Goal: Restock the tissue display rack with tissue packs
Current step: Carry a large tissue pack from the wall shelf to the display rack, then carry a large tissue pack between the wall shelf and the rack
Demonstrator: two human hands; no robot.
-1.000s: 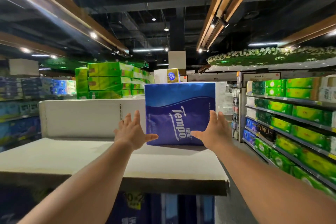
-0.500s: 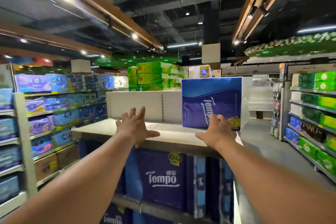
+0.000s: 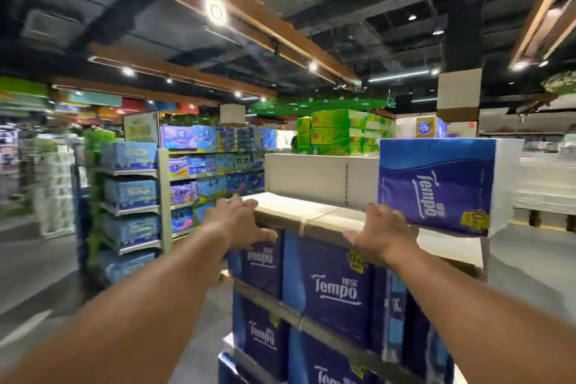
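- Standing upright at the right end of the rack's top shelf [image 3: 290, 207], one blue Tempo tissue pack [image 3: 436, 184] has its printed face toward the camera and its right edge close to the shelf's right edge.
- Neither hand holds anything. The left hand [image 3: 240, 221] is spread wide with its palm down over the front left corner of the top shelf, fingers on or just above the board; I cannot tell whether it presses down.
- The right hand [image 3: 381, 235] is open and flat too, at the front edge of the shelf, just left of the pack's lower left corner. Its fingertips look very near the wrapper, but contact is not clear.
- Judged from how things lie, one pack is placed on top and both hands are free of it, so that placement looks finished.
- Most of the top shelf is bare from the left corner to the pack, in front of the white back panel [image 3: 321, 178]. That row seems to be what remains to fill.
- The lower shelves [image 3: 330, 290] under the top board look full of matching blue packs, face out.
- No spare stock of packs shows in this view, so where the next pack comes from is unknown.
- Other aisles of tissue goods [image 3: 193, 162] stand well apart to the left, blurred.
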